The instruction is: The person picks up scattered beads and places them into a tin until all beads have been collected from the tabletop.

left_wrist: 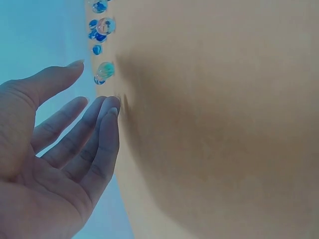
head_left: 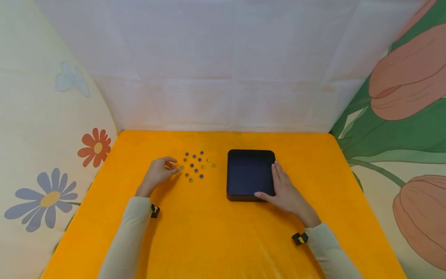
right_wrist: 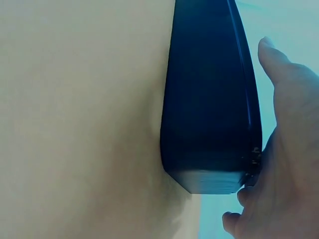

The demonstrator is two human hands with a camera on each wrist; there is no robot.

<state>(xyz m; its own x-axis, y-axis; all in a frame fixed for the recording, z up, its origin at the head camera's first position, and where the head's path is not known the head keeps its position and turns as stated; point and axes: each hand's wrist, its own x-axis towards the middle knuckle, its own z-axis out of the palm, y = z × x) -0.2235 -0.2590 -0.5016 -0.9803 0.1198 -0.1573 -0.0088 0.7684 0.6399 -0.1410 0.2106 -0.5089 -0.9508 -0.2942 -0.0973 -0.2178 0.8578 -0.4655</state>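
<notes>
My left hand [head_left: 161, 173] hovers at the left edge of a loose group of glass marbles [head_left: 191, 165], with its fingers bent loosely and a gap between thumb and fingertips. A greenish marble [head_left: 182, 167] lies right at the thumb tip. In the left wrist view nothing shows between the fingers, and clear marbles with blue and green swirls [left_wrist: 105, 69] stand just beyond them. My right hand [head_left: 286, 192] rests against a square black tray [head_left: 251, 198], its straight fingers along the right side and the thumb across the near right corner. The right wrist view shows the tray's dark outer wall [right_wrist: 209, 94].
An orange cloth [head_left: 209, 236] covers the table. Blue, amber and yellow-green marbles lie scattered left of the tray. A white backdrop [head_left: 230, 69] stands behind the table, with flower-printed sheets [head_left: 38, 116] on both sides.
</notes>
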